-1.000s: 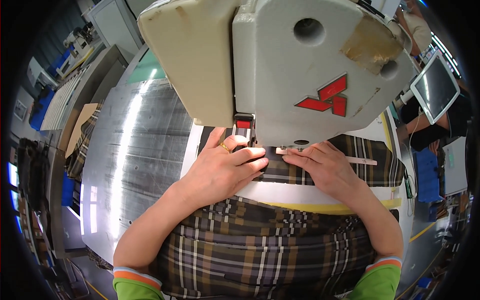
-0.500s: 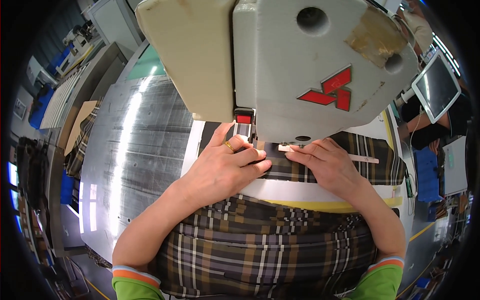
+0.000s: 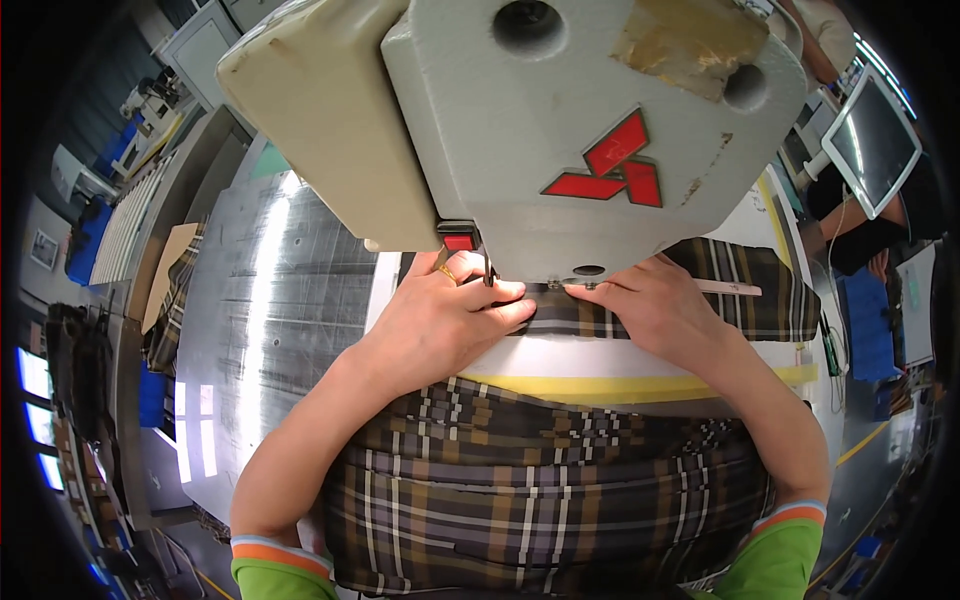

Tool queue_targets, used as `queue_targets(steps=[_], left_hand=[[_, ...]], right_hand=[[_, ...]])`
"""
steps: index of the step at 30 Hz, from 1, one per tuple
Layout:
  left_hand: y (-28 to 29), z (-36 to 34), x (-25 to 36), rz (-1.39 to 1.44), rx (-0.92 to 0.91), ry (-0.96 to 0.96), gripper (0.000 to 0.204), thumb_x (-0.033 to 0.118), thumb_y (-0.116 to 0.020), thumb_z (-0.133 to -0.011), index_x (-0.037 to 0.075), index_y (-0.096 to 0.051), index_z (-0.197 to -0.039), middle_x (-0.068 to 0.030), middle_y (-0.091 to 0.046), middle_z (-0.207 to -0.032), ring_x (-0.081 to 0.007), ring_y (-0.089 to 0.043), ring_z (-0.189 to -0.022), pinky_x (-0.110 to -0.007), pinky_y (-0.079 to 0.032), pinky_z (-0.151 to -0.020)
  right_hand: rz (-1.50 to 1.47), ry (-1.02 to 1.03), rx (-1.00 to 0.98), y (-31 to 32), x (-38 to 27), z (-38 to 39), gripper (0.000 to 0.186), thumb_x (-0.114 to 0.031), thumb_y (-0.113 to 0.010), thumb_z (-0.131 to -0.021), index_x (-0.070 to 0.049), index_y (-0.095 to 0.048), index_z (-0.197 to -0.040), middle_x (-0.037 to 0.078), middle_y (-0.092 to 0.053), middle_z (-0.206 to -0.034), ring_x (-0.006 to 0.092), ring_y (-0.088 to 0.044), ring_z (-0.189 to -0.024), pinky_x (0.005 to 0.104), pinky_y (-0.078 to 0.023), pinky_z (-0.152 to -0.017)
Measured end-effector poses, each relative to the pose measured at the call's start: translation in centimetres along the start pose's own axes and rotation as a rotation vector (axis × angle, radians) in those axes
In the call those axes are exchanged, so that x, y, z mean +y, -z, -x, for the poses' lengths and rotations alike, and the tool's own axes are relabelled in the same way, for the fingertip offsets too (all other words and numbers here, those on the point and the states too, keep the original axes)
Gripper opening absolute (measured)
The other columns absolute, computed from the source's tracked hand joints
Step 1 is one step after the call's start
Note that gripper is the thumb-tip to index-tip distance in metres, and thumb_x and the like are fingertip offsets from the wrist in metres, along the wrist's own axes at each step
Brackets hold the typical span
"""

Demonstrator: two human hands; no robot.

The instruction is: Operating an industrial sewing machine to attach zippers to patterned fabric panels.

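Note:
A plaid cloth piece in brown, black and white lies under the head of a cream sewing machine. My left hand, with a gold ring, rests on the cloth's left part, fingers stretched and apart beside the needle area. To the right, my right hand has thumb and fingers closed together on a pale pink strip that lies along the cloth. The machine head hides some fingertips and the strip's inner end. More plaid cloth is bunched in front of me.
A shiny metal table surface spreads to the left. Yellow tape edges the white work surface. At the right are a tilted screen, a blue bin and another person's arm. Plaid pieces hang at far left.
The view has shifted, so the machine head sits further left and larger in it. My right thumb now reaches closer to the needle area, and the strip's pale inner end is covered.

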State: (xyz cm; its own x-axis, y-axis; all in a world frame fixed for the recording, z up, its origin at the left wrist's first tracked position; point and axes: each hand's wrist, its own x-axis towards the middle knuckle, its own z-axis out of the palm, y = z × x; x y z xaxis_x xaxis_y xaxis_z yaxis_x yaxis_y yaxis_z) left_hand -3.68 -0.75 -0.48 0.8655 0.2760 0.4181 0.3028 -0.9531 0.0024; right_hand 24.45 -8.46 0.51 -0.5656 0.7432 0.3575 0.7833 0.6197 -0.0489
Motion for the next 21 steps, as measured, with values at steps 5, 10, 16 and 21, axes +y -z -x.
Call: queue_targets(steps=[5, 10, 16, 21], left_hand=[[0.7, 0.0, -0.1, 0.053, -0.022, 0.015, 0.028, 0.019, -0.073, -0.082, 0.021, -0.072, -0.11, 0.0104, -0.063, -0.111, -0.0184, -0.055, -0.108, -0.042, -0.041, -0.095], [1.9, 0.5, 0.0, 0.172, 0.01, 0.058, 0.026, 0.02, -0.075, -0.084, 0.015, -0.072, -0.109, 0.0053, -0.066, -0.112, -0.02, -0.057, -0.111, -0.043, -0.041, -0.094], [4.2, 1.6, 0.2, 0.193, 0.027, 0.089, 0.03, 0.02, -0.082, -0.079, 0.011, -0.072, -0.105, 0.0003, -0.069, -0.109, -0.0223, -0.061, -0.106, -0.047, -0.039, -0.1], [4.8, 1.8, 1.2, 0.05, -0.023, 0.088, 0.03, 0.017, -0.082, -0.077, 0.012, -0.074, -0.105, 0.0, -0.07, -0.111, -0.021, -0.062, -0.108, -0.055, -0.032, -0.113]], right_hand=[[-0.032, -0.003, -0.041, 0.5, 0.0, 0.4, 0.034, -0.003, -0.063, -0.082, -0.01, -0.067, -0.115, 0.0, -0.065, -0.12, 0.0207, -0.057, -0.118, 0.036, -0.051, -0.095], [-0.048, -0.254, 0.096, 4.5, 0.9, 4.1, 0.03, -0.006, -0.066, -0.091, -0.005, -0.066, -0.122, 0.009, -0.063, -0.132, 0.0292, -0.055, -0.127, 0.0407, -0.047, -0.103], [0.074, -0.672, 0.252, 9.9, 4.4, 14.3, 0.032, -0.007, -0.062, -0.095, -0.003, -0.063, -0.127, 0.018, -0.062, -0.132, 0.0354, -0.059, -0.12, 0.0399, -0.046, -0.103], [0.214, -0.865, 0.199, 11.7, 7.3, 21.3, 0.032, -0.016, -0.063, -0.096, -0.005, -0.063, -0.126, 0.018, -0.064, -0.129, 0.0364, -0.059, -0.121, 0.0407, -0.045, -0.104]])
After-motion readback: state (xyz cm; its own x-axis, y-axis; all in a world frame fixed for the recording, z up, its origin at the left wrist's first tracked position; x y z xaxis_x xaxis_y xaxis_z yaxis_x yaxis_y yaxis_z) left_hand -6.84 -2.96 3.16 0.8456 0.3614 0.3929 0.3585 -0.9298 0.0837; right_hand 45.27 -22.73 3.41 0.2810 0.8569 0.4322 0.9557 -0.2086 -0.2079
